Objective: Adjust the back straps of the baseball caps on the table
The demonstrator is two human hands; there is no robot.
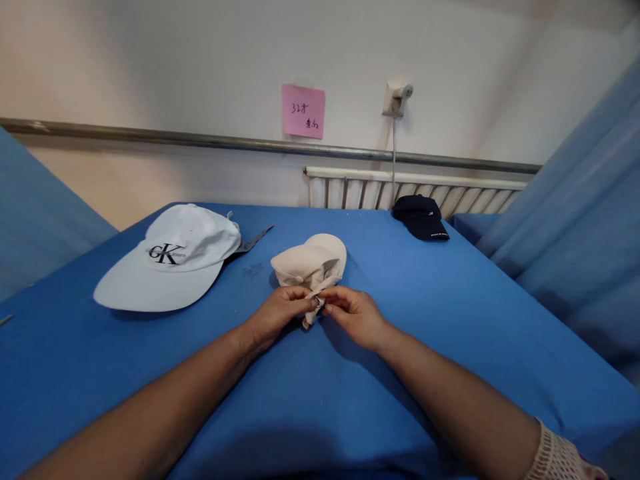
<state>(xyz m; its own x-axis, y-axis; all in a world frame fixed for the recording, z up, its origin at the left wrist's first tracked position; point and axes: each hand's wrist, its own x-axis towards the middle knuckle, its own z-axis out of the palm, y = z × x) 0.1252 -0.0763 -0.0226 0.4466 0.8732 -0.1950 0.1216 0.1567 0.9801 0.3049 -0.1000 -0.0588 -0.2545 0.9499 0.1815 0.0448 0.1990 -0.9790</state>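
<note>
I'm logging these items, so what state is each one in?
Beige cap: strap held by left hand and right hand; fastening unclear
White cap: lying unheld, strap end sticking out
Dark cap: lying unheld
Pink note: stuck up, handwritten
Plug: in wall socket

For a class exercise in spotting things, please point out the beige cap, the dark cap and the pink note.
Beige cap (pixel 301 259): head view, on its crown.
Dark cap (pixel 416 206): head view, on its crown.
Pink note (pixel 303 111): head view, on the middle of the paper.
</note>
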